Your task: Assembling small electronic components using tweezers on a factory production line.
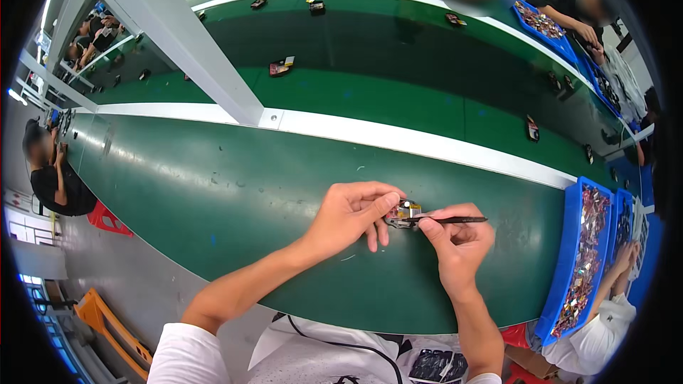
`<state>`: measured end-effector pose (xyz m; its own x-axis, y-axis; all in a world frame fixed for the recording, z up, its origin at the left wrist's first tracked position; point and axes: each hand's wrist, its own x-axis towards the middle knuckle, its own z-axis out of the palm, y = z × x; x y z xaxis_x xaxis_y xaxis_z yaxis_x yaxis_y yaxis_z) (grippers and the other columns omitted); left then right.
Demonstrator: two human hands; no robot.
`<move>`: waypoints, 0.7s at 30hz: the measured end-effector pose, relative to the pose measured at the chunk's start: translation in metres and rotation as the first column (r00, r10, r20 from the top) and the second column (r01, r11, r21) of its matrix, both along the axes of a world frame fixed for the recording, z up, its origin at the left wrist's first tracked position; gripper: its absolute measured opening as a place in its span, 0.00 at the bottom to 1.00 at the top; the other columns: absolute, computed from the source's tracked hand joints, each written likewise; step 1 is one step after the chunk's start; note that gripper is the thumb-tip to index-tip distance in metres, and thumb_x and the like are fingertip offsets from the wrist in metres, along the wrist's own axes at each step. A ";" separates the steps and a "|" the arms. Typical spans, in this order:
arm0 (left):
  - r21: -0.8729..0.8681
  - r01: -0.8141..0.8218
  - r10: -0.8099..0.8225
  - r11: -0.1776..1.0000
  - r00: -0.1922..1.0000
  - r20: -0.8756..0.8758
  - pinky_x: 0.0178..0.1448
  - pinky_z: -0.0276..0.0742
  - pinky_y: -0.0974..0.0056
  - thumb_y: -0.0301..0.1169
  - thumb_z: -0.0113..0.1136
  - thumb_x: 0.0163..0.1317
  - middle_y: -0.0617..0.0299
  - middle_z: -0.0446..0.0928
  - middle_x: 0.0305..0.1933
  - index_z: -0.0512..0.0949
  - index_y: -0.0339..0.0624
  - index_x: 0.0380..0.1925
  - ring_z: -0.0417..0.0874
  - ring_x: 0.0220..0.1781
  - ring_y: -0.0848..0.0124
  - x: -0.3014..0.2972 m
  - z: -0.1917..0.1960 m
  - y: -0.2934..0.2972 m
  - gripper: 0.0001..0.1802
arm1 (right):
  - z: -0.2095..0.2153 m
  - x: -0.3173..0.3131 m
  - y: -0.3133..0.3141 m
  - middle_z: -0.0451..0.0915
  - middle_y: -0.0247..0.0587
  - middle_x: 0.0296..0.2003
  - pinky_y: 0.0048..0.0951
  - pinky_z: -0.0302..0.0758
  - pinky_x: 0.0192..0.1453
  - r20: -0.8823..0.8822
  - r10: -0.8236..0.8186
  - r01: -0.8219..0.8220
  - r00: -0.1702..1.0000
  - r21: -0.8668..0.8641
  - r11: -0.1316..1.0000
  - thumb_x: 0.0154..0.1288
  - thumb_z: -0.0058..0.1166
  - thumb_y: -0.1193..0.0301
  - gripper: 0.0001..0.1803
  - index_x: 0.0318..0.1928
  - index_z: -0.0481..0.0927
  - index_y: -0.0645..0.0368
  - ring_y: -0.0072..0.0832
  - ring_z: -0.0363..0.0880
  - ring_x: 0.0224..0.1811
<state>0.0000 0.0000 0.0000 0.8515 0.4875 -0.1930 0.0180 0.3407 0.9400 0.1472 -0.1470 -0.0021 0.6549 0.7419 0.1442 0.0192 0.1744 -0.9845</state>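
Observation:
Over the green table (235, 192) my left hand (348, 215) pinches a small electronic module (405, 212) with a dark casing and a yellowish and silvery inside. My right hand (457, 236) is closed around slim black tweezers (459, 220). Their tip reaches the near side of the module; whether it grips a part there is too small to tell. Both hands are close together, just above the tabletop.
Beyond a white rail (398, 144) runs a green conveyor belt (420, 103) carrying several small modules (279, 67). A white post (178, 35) rises at the left. A blue bin (580, 263) of small colourful parts stands at the right. Other people work around the line.

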 end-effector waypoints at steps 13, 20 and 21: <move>-0.003 -0.039 0.039 0.999 0.999 0.027 0.25 0.82 0.70 0.33 0.54 0.78 0.52 0.84 0.38 0.80 0.26 0.56 0.86 0.26 0.70 -0.001 0.005 -0.001 0.19 | -0.001 -0.009 0.003 0.90 0.45 0.33 0.14 0.57 0.19 0.280 -0.067 0.047 0.958 0.079 0.996 0.57 0.73 0.82 0.07 0.32 0.85 0.65 0.08 0.66 0.16; 0.028 -0.105 0.103 0.994 0.991 0.080 0.25 0.83 0.70 0.29 0.54 0.77 0.51 0.84 0.38 0.80 0.27 0.54 0.86 0.26 0.70 0.001 0.003 -0.006 0.15 | -0.001 -0.008 0.001 0.90 0.45 0.33 0.14 0.57 0.19 0.304 -0.085 0.065 0.949 0.076 0.995 0.57 0.73 0.82 0.07 0.32 0.85 0.64 0.07 0.66 0.16; 0.028 -0.105 0.103 0.994 0.992 0.080 0.25 0.83 0.70 0.29 0.54 0.77 0.51 0.84 0.38 0.80 0.27 0.54 0.86 0.26 0.70 0.001 0.004 -0.006 0.15 | -0.001 -0.008 0.001 0.90 0.45 0.33 0.14 0.57 0.19 0.304 -0.085 0.065 0.949 0.076 0.995 0.57 0.73 0.82 0.07 0.32 0.85 0.64 0.07 0.66 0.16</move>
<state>0.0007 -0.0058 0.0037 0.8078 0.5790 -0.1106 -0.0899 0.3064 0.9476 0.1390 -0.1455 -0.0033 0.6248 0.6750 0.3926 0.3336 0.2238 -0.9158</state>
